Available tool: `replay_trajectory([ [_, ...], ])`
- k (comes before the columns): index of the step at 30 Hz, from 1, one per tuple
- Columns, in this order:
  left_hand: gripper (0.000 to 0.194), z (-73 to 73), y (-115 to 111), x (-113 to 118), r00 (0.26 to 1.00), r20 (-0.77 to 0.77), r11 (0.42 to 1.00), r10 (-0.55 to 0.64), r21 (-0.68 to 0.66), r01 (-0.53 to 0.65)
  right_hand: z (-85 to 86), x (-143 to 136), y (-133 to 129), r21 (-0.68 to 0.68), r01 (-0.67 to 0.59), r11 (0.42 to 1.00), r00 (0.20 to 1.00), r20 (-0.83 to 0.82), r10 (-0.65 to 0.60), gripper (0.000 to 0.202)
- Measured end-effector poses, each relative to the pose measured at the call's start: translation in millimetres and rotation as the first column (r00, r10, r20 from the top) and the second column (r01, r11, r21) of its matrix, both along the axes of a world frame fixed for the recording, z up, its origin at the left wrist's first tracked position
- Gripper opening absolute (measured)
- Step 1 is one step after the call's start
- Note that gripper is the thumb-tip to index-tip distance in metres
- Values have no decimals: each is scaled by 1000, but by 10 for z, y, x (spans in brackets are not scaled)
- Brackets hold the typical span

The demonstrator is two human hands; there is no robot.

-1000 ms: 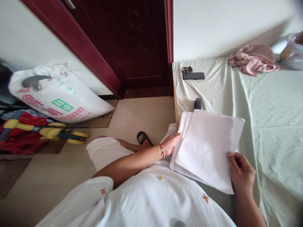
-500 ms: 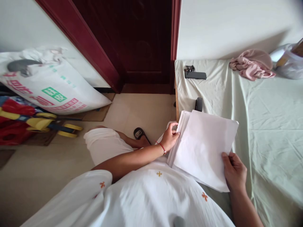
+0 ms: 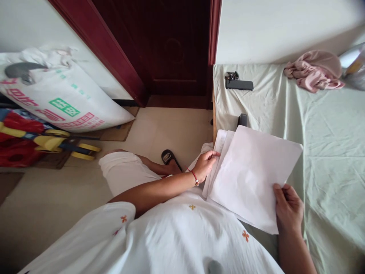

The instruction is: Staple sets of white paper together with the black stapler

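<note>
A stack of white paper sheets (image 3: 251,175) lies tilted in front of me, above my lap and the near edge of the table. My right hand (image 3: 289,207) grips its right edge, thumb on top and fingers curled beneath. At the left edge, my left hand (image 3: 207,164) pinches the sheets between thumb and fingers; a red cord bracelet circles that wrist. The sheets fan out on the left, where faint print shows on an underlying page. Just beyond the papers sits a black stapler-like object (image 3: 242,120), partly covered by them.
A pale green cloth (image 3: 327,133) covers the table at right. On it lie a dark rectangular case (image 3: 239,85), a pink cloth bundle (image 3: 315,72) and a plastic bag (image 3: 356,72). A printed white sack (image 3: 85,95) and a yellow-wheeled toy (image 3: 51,142) stand left of the door (image 3: 171,49).
The top sheets have shifted right with my right hand, so the stack fans wider and a printed page shows at left. My left hand stays at the left edge, fingers further onto the sheets.
</note>
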State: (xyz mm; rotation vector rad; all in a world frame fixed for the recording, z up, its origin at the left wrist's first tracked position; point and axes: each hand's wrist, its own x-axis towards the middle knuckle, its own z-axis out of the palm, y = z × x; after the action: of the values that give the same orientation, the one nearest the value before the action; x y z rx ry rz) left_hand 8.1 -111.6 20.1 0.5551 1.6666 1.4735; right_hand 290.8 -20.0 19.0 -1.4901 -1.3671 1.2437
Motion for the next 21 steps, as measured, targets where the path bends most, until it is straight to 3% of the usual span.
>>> replay_trajectory([
  [8, 25, 84, -13, 21, 971, 234, 997, -52, 60, 39, -25, 34, 27, -6, 3, 1000, 999, -38, -3, 46],
  [14, 21, 25, 9, 10, 992, 75, 993, -103, -45, 106, -88, 80, 11, 12, -21, 1000, 1000, 0, 21, 43],
  [21, 43, 24, 23, -4, 990, 49, 990, -133, -50, 135, -71, 56, -4, 77, -29, 997, 994, 105, 20, 47],
])
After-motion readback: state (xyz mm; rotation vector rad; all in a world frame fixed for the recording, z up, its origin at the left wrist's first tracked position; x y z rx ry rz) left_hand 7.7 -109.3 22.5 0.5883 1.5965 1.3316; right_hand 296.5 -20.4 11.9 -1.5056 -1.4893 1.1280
